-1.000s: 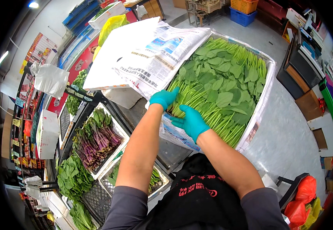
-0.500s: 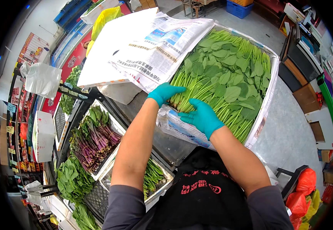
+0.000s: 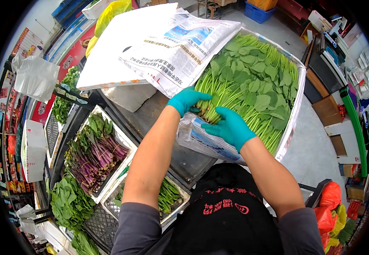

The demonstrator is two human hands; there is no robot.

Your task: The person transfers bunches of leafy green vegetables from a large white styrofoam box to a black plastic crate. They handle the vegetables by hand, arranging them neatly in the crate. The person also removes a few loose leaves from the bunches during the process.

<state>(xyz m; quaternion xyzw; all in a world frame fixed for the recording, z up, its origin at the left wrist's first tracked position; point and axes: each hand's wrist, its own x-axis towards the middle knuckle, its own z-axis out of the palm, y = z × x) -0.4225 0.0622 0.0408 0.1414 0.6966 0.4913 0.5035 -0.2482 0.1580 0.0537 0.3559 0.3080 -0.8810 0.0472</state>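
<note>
A paper-lined box (image 3: pixel 293 136) is packed with leafy greens (image 3: pixel 252 80), their pale stem ends facing me at the near left corner. My left hand (image 3: pixel 186 102), in a teal glove, grips the stems at that corner, its fingers partly hidden among them. On the near side of the same stems is my right hand (image 3: pixel 233 129), gloved alike, fingers apart and touching the stem ends. Newspaper (image 3: pixel 184 51) is folded back over the box's far left edge, and a plastic-wrapped paper flap (image 3: pixel 210 138) hangs below my hands.
A white foam lid (image 3: pixel 120 51) lies at upper left beside a yellow bag (image 3: pixel 110 19). Purple-stemmed greens (image 3: pixel 97 157) fill a crate on the left, near more leafy bunches (image 3: pixel 72 199). Red bags (image 3: pixel 327 216) hang at lower right; a blue crate (image 3: pixel 259 12) stands behind.
Both hands have shifted slightly right in the picture, staying at the stem ends. The stems between them look more gathered and raised. The whole view has moved a little.
</note>
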